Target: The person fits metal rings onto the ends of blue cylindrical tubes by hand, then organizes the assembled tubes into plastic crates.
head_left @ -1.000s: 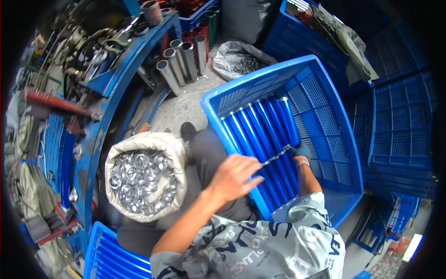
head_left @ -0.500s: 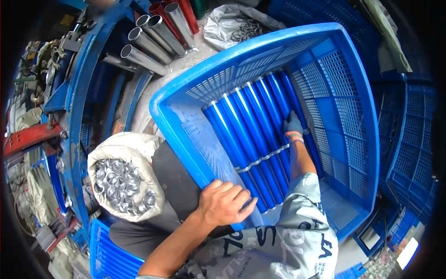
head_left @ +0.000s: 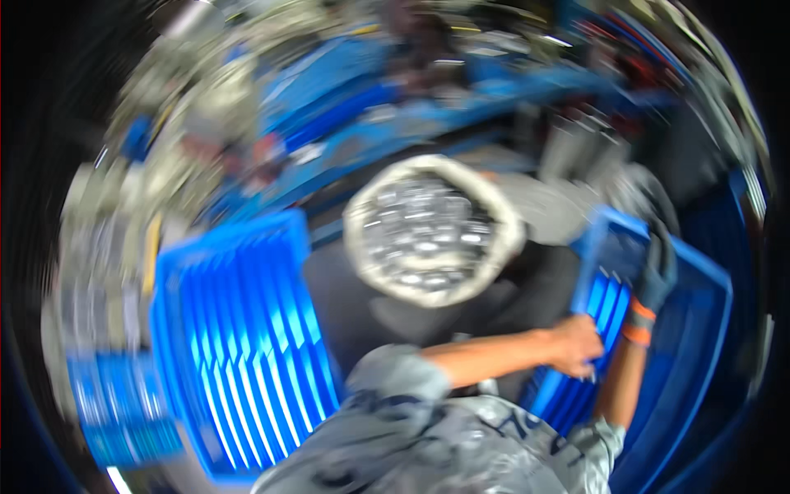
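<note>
Motion smears the whole head view. My bare left hand [head_left: 576,346] is curled at the left rim of the right-hand blue plastic crate [head_left: 714,280], its fingers seeming to wrap the edge. My right hand [head_left: 658,267], in a grey glove with an orange cuff, is over the far part of that crate. Its fingers are too blurred to read, and nothing shows plainly in them. Shiny blue tubes [head_left: 607,309] lie side by side in the crate, partly hidden by my arms.
A pale sack [head_left: 355,235] of silvery metal rings stands ahead of me. To its left, another blue crate [head_left: 164,309] holds a row of blue tubes [head_left: 255,354]. Blurred silvery tubes [head_left: 580,148] stand far right, near a blue bench frame [head_left: 461,111].
The view has swung left, so the right-hand crate sits farther right and the left crate shows fully. My right hand has moved from the tubes toward the crate's far end; my left stays at the rim.
</note>
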A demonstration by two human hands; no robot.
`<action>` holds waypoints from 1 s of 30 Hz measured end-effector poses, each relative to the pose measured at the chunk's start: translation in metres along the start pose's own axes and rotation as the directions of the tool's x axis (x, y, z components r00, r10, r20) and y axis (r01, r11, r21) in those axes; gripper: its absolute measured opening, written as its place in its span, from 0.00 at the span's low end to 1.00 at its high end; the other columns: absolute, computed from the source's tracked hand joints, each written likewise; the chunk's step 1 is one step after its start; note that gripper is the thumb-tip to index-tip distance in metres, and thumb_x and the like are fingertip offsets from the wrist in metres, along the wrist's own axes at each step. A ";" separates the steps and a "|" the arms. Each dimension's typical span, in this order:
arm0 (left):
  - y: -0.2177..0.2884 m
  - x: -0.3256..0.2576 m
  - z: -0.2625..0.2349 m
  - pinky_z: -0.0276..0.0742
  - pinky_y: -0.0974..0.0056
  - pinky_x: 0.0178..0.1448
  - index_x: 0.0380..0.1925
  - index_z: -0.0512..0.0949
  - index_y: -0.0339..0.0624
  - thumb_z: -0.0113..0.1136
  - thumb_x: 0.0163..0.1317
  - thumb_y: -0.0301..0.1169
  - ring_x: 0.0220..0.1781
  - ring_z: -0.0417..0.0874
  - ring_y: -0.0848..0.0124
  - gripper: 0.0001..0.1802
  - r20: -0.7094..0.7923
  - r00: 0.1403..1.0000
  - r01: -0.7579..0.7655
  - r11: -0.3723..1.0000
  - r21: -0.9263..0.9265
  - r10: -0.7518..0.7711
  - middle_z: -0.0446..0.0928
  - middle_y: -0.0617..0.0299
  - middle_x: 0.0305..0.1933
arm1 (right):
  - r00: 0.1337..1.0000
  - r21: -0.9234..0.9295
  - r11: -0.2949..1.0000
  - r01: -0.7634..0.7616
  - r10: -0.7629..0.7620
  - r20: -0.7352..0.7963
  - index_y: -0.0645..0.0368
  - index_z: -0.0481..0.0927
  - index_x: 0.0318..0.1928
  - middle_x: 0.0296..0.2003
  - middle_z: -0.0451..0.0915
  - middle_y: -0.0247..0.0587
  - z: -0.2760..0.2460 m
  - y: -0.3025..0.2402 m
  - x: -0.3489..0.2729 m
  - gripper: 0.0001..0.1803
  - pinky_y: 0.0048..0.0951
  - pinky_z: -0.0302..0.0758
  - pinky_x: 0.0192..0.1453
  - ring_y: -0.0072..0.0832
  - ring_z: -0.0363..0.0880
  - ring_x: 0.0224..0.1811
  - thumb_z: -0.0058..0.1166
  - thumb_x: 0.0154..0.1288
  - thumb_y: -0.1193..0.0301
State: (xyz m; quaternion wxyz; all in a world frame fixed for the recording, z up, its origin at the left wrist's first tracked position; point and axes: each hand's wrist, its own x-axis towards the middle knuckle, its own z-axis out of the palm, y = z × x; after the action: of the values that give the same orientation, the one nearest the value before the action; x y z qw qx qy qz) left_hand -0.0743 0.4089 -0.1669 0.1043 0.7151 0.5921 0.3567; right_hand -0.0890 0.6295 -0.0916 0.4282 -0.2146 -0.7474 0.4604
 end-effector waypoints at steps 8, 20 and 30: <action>0.061 -0.197 -0.110 0.88 0.42 0.67 0.54 0.88 0.39 0.78 0.64 0.39 0.64 0.89 0.44 0.22 -0.059 0.983 0.165 0.976 -0.139 -0.175 0.85 0.45 0.64 | 0.350 -0.038 0.943 -0.332 0.161 0.923 0.68 0.81 0.78 0.70 0.88 0.44 0.304 -0.074 -0.127 0.29 0.33 0.83 0.73 0.27 0.85 0.67 0.68 0.82 0.75; 0.120 -0.773 -0.395 0.71 0.38 0.85 0.83 0.69 0.40 0.85 0.61 0.60 0.82 0.75 0.45 0.59 -0.711 -0.638 0.731 -0.523 -0.438 -0.297 0.76 0.43 0.80 | 0.500 -0.431 0.581 0.691 0.048 0.865 0.47 0.87 0.59 0.47 0.94 0.55 0.437 -0.016 -0.244 0.29 0.68 0.85 0.57 0.62 0.93 0.52 0.69 0.66 0.44; 0.134 -0.810 -0.401 0.87 0.42 0.73 0.77 0.76 0.39 0.89 0.50 0.64 0.68 0.92 0.41 0.62 -0.594 -0.722 0.682 -0.505 -0.528 -0.354 0.90 0.39 0.66 | 0.534 -0.378 0.592 0.712 -0.108 0.838 0.48 0.88 0.41 0.42 0.91 0.47 0.427 -0.027 -0.223 0.11 0.61 0.85 0.47 0.54 0.92 0.44 0.71 0.64 0.59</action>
State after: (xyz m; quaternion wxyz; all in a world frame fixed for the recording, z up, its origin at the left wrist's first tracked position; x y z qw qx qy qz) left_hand -0.2607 -0.4840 -0.1135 -0.0493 -0.3957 0.8999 0.1768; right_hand -0.3241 0.2411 -0.2560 0.0745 0.0516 -0.9937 0.0654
